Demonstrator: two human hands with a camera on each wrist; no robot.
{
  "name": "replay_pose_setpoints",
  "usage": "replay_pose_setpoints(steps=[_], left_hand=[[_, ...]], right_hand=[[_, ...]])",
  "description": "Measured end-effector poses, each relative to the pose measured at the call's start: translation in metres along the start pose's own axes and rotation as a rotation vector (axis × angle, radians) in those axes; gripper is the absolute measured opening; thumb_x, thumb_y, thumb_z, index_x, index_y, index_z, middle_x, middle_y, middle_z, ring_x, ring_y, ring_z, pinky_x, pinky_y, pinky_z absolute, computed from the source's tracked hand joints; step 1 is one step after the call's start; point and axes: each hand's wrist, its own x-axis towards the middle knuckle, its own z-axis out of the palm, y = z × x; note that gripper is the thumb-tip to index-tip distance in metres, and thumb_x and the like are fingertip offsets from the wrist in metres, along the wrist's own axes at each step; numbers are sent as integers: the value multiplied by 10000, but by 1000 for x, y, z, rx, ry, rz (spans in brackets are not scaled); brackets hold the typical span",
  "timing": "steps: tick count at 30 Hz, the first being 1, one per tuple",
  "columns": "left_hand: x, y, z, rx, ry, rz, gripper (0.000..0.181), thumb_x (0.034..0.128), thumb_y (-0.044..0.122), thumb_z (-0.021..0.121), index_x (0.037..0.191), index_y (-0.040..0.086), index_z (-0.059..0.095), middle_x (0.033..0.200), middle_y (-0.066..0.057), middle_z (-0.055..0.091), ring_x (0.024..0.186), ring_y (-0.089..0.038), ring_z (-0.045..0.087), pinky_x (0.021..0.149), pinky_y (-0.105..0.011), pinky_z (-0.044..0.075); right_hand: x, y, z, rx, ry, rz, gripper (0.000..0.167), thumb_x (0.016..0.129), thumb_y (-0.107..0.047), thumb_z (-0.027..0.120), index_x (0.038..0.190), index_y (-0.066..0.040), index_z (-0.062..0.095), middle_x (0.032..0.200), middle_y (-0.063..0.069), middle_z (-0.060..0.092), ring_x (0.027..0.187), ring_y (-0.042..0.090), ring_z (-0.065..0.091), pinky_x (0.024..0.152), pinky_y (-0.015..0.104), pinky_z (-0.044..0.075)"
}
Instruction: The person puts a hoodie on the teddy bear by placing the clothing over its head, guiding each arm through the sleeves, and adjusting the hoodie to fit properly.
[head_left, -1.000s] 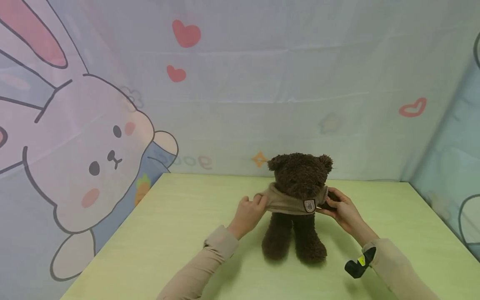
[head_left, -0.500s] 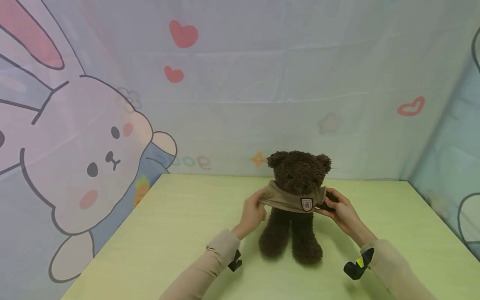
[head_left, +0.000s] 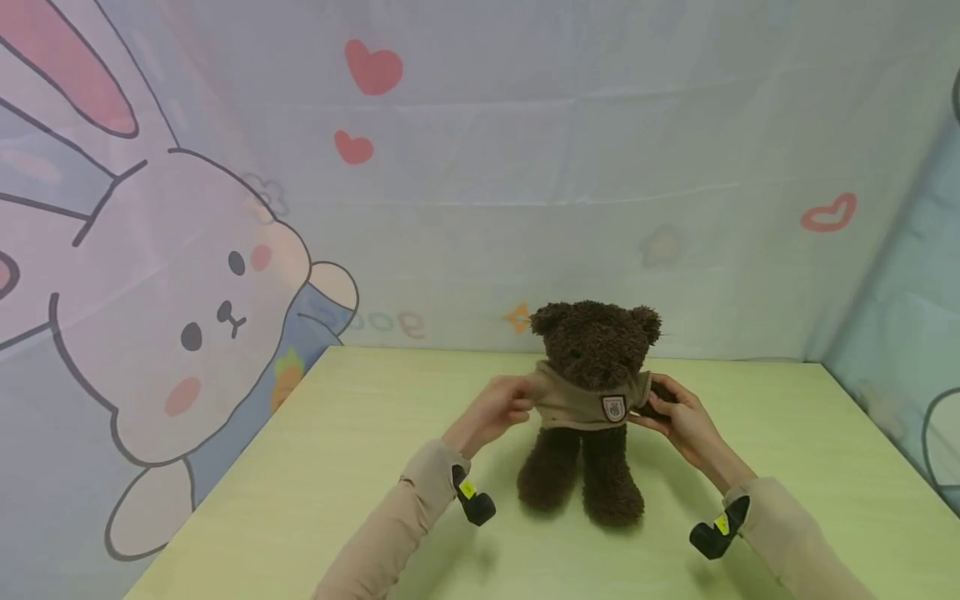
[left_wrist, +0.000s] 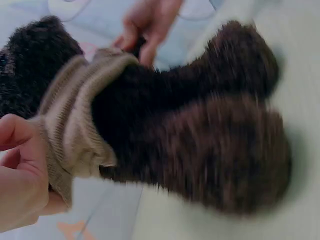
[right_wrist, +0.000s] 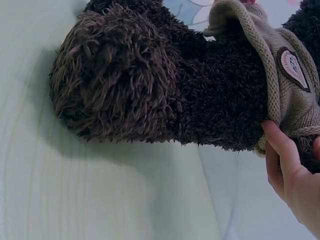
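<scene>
A dark brown teddy bear (head_left: pixel 596 342) stands upright on the table, facing the head camera. It wears a knitted beige sweater (head_left: pixel 566 404) with a shield-shaped badge (head_left: pixel 614 407). My left hand (head_left: pixel 498 408) pinches the sweater's sleeve at the image left; in the left wrist view, thumb and fingers of that hand (left_wrist: pixel 22 180) close on the knit. On the other side my right hand (head_left: pixel 681 423) grips the bear's dark arm by the cuff. One finger of the right hand (right_wrist: pixel 292 170) touches the sweater's hem in the right wrist view. The bear's other arm is hidden.
The light green table (head_left: pixel 390 417) ends at a fabric backdrop (head_left: pixel 480 208) printed with a rabbit and hearts. Black wrist-worn devices hang under both sleeves, the left one (head_left: pixel 474 500) and the right one (head_left: pixel 718 533), just above the table.
My left hand has turned over at the wrist, and the sweater's hem beside it hangs lower and straighter. The bear's head has tipped up slightly. My right hand keeps its hold.
</scene>
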Motion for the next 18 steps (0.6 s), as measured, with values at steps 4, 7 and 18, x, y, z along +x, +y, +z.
replay_pose_setpoints(steps=[4, 7, 18], left_hand=[[-5, 3, -2, 200, 45, 112, 239, 962, 51, 258, 943, 3, 491, 847, -66, 448, 431, -41, 293, 424, -173, 317], [-10, 4, -4, 360, 54, 204, 395, 975, 69, 218, 1349, -17, 310, 1211, -278, 421, 401, -49, 433, 438, -210, 438], [-10, 8, -7, 463, -12, 225, 263, 939, 105, 418, 1179, 0, 445, 1095, -258, 508, 442, -122, 524, 555, -425, 533]], right_hand=[[-1, -1, 0, -6, -49, -23, 259, 962, -48, 325, 1162, -175, 431, 1039, 0, 446, 934, 89, 554, 877, 323, 480], [-2, -1, -2, -15, -100, -55, 230, 958, -77, 362, 1158, -159, 439, 1027, 9, 446, 927, 104, 552, 883, 338, 475], [2, 2, -4, 1, -185, -88, 247, 958, -68, 351, 1158, -164, 459, 1042, 6, 451, 950, 103, 551, 872, 323, 480]])
